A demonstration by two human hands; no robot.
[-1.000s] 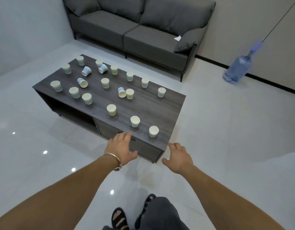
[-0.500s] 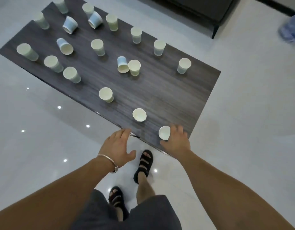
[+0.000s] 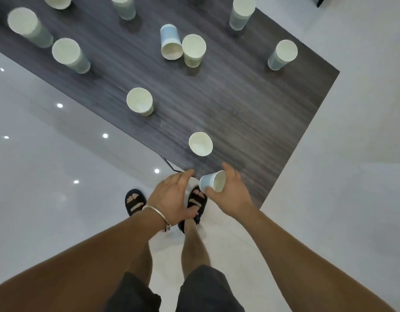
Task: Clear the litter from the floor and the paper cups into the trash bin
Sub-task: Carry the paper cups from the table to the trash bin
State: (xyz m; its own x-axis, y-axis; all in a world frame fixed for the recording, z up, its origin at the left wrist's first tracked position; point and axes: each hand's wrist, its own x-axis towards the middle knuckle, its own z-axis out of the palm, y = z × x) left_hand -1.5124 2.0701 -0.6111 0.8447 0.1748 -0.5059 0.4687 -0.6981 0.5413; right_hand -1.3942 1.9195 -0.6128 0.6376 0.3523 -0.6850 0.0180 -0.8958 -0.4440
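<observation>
The job looks barely begun. One cup [image 3: 211,181] is off the table [image 3: 251,104], lifted just above its near edge, not far from the near right corner, and everything else is left to do. At least ten cups sit on the top. The nearest cup [image 3: 200,144] stands upright just beyond the hands by the near edge, and a second cup [image 3: 139,101] stands further left along that edge. A blue cup [image 3: 171,45] lies tipped on its side mid-table, touching an upright cup [image 3: 194,50]. An edge cup [image 3: 283,54] stands by the right edge, and more sit toward the far and left sides, some cut off by the frame. No bin is in view, and I can make out no litter on the floor [image 3: 48,165] that shows, so that part cannot be judged. The right hand [image 3: 234,197] holds the lifted cup, thumb and fingers curled round its wall; the cup is tilted well over, its base pointing toward the other hand. The left hand [image 3: 172,199], a bracelet [image 3: 157,213] at its wrist, is loosely spread with the fingers nearly straight. It holds nothing and sits just beside the cup, fingertips over the near edge; whether they touch the table I cannot tell.
</observation>
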